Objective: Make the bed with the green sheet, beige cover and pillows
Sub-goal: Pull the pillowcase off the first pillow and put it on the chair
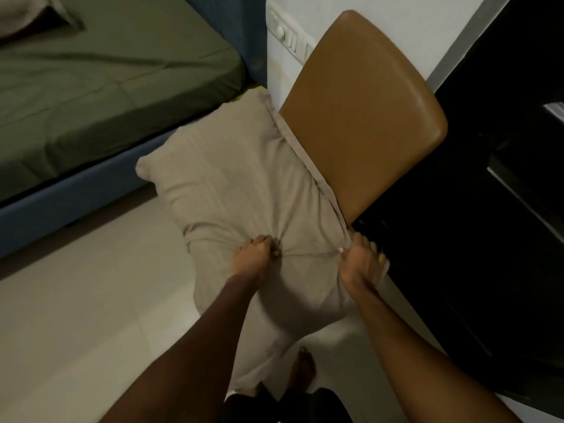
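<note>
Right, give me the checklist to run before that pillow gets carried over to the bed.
1. Left hand grip on the beige pillow: ok, fingers bunch the fabric.
2. Right hand grip: ok, it holds the pillow's edge near the brown chair.
3. Pillow free of the chair: not ok, its seam edge lies against the chair.
4. Green sheet laid: ok, spread over the mattress with light creases.
5. Other pillow placed properly: cannot tell, only part of it shows at the frame's corner.
6. Floor towards the bed: ok, only bare tiles show.
</note>
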